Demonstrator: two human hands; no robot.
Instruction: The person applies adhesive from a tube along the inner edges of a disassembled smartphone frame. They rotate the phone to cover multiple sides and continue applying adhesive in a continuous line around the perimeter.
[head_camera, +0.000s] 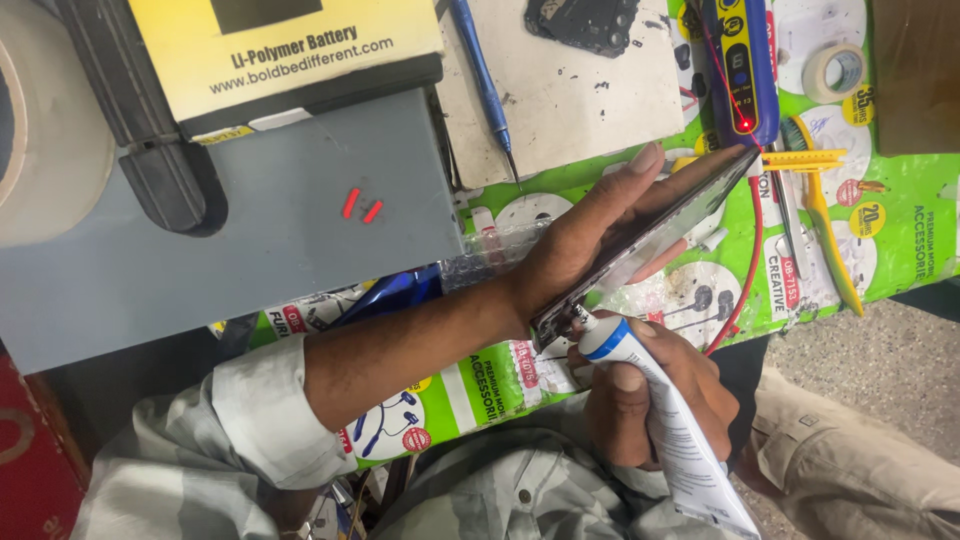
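Phone rests tilted in the left hand, fingers clamped along its edges. Right hand fingers grip a white glue tube; its nozzle touches the phone's lower corner.

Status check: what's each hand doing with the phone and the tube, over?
Left hand grips phone edge-up. Right hand grips white tube, nozzle at the phone's lower corner. Red wire passes just behind the phone.

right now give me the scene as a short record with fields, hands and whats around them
left hand: holds a phone panel on edge, tilted
right hand: grips a white glue tube, nozzle at the panel's lower corner
bench cover: green printed sheet
nearby: yellow brush, blue screwdriver, tape roll, grey box
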